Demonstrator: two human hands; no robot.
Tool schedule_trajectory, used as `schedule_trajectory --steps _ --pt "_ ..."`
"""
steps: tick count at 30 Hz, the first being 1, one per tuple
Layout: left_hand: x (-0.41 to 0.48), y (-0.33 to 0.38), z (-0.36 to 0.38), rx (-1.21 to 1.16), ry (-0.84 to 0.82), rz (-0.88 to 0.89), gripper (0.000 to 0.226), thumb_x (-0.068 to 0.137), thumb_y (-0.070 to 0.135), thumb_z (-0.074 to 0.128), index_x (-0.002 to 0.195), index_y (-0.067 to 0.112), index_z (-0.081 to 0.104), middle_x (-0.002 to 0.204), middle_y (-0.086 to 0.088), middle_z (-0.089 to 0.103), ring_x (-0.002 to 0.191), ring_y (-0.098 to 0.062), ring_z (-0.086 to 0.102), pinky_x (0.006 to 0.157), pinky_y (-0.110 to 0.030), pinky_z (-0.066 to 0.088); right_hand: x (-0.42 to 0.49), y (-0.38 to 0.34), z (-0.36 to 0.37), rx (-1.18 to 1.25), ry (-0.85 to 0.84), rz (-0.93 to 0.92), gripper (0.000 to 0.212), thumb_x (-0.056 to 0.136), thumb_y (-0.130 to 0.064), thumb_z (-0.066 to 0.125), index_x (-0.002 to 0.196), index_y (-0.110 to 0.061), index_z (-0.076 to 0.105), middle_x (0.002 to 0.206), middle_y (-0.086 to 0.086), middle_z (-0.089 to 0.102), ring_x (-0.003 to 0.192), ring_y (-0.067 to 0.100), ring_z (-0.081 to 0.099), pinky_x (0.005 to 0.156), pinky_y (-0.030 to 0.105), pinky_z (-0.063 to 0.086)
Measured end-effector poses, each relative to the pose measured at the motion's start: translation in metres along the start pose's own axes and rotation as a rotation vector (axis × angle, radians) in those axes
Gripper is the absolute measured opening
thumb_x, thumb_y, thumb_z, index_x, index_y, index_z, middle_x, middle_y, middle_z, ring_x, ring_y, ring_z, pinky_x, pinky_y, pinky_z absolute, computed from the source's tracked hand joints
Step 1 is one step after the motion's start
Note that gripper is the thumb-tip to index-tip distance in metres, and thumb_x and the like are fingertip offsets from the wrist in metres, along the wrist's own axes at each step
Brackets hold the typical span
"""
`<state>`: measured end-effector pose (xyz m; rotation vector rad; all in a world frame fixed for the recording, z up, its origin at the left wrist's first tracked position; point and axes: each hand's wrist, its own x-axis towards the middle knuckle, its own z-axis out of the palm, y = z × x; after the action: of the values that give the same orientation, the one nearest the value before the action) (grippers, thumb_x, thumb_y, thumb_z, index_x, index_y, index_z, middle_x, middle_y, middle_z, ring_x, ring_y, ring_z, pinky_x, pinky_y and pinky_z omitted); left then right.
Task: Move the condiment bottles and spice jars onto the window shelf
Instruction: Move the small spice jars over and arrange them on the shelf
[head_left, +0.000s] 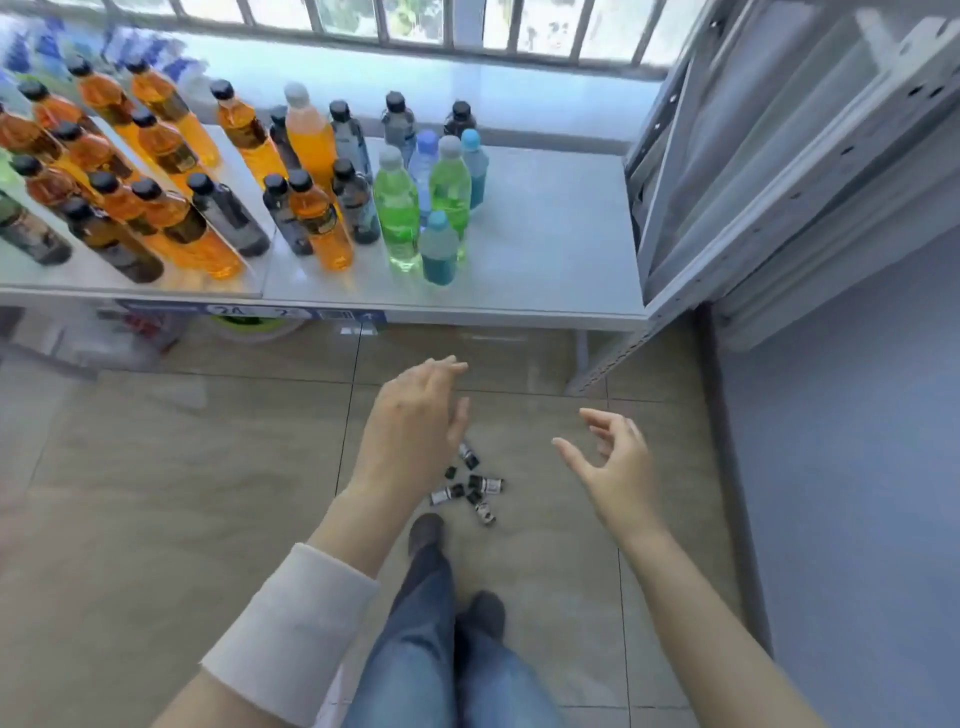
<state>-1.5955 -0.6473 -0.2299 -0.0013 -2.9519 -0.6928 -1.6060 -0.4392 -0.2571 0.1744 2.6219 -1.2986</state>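
While the person stands on glossy tan floor tiles (156, 467), both hands hang empty above a small heap of jars (470, 488) lying on the floor just ahead of the shoes (426, 532). The left hand (410, 426) is seen from the back, fingers loosely spread and pointing forward; a pale, soft cuff (291, 629) covers its forearm, and its edge hides part of the heap. The right hand (613, 462) is turned side-on, thumb and fingers curved wide apart, its forearm bare. The jars are short, dark-capped cylinders with pale labels, tipped at mixed angles; they are too small for print or number to be made out. Beyond them stands a smooth grey metal shelf (545, 249) below a barred window (467, 26), carrying upright plastic bottles (311, 208): slim amber and dark ones with black caps at left, the outermost cut off by the frame, and rounder green, teal and clear ones (431, 208) with pale caps at centre. The right part of the shelf is bare. Label strips on its front edge are blurred, and the things under it are dim and unclear. At right, pale perforated metal racking (779, 156) leans beside a blue-grey wall (857, 467). Blue jeans (441, 649) fill the lower centre.
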Motion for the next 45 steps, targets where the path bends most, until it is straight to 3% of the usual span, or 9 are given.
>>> schedule_trajectory --steps 4,16,25,29,33,38,42,45 --pt "-0.040 -0.015 0.056 -0.046 -0.081 -0.073 0.033 0.076 0.014 0.059 0.107 0.003 0.064 0.109 -0.011 0.068 0.099 -0.029 0.066 0.083 -0.039 0.051 -0.017 0.061 0.029 -0.033 -0.091 0.104 0.040 0.078 -0.026 0.073 0.112 -0.017 0.056 0.109 -0.007 0.049 0.105 0.010 0.051 0.091 0.024 0.042" --pt "-0.107 -0.068 0.187 -0.194 -0.436 -0.415 0.036 0.093 0.026 0.048 0.127 0.014 0.048 0.129 -0.002 0.056 0.119 -0.022 0.051 0.097 -0.035 0.039 -0.026 0.185 0.092 -0.184 -0.175 0.228 0.040 0.075 -0.024 0.076 0.110 -0.013 0.059 0.111 0.000 0.058 0.103 0.013 0.055 0.094 0.036 0.047" --pt "-0.134 -0.075 0.279 -0.461 -0.660 -0.870 0.036 0.091 0.026 0.055 0.122 0.006 0.053 0.121 -0.011 0.060 0.113 -0.023 0.056 0.094 -0.029 0.042 0.004 0.240 0.096 -0.238 -0.359 0.178 0.041 0.077 -0.025 0.074 0.112 -0.013 0.058 0.110 -0.003 0.055 0.105 0.010 0.053 0.094 0.028 0.044" --pt "-0.132 -0.097 0.363 -0.541 -0.692 -0.965 0.037 0.091 0.024 0.055 0.122 0.003 0.053 0.118 -0.014 0.060 0.110 -0.026 0.056 0.086 -0.026 0.041 0.055 0.297 0.119 -0.272 -0.396 0.143 0.042 0.079 -0.027 0.072 0.115 -0.012 0.058 0.117 0.001 0.056 0.108 0.012 0.053 0.097 0.030 0.044" --pt "-0.130 -0.142 0.470 -0.668 -0.734 -1.078 0.034 0.090 0.024 0.055 0.118 0.005 0.052 0.106 -0.013 0.059 0.093 -0.024 0.059 0.065 -0.026 0.044 0.115 0.378 0.174 -0.289 -0.425 0.142 0.045 0.080 -0.025 0.071 0.119 -0.009 0.058 0.120 0.007 0.058 0.111 0.019 0.054 0.094 0.029 0.043" --pt "-0.122 -0.202 0.589 -0.716 -0.703 -1.118 0.022 0.087 0.030 0.061 0.096 0.013 0.050 0.102 -0.011 0.058 0.083 -0.021 0.059 0.070 -0.031 0.052 0.185 0.472 0.266 -0.387 -0.451 0.039 0.047 0.076 -0.027 0.075 0.116 -0.007 0.062 0.117 0.012 0.061 0.105 0.023 0.059 0.091 0.033 0.046" --pt "-0.121 -0.238 0.659 -0.682 -0.617 -1.095 0.040 0.077 0.036 0.072 0.100 0.010 0.051 0.099 -0.009 0.057 0.076 -0.020 0.058 0.062 -0.029 0.052 0.223 0.524 0.332 -0.454 -0.550 -0.038 0.050 0.078 -0.029 0.072 0.121 -0.007 0.058 0.121 0.010 0.056 0.110 0.022 0.056 0.092 0.026 0.040" --pt "-0.129 -0.247 0.691 -0.697 -0.528 -1.099 0.040 0.071 0.038 0.078 0.086 0.011 0.053 0.082 -0.001 0.057 0.061 -0.014 0.055 0.060 -0.031 0.055 0.240 0.549 0.367 -0.544 -0.618 -0.108 0.052 0.079 -0.032 0.071 0.123 -0.008 0.056 0.122 0.011 0.055 0.111 0.022 0.054 0.090 0.025 0.039"
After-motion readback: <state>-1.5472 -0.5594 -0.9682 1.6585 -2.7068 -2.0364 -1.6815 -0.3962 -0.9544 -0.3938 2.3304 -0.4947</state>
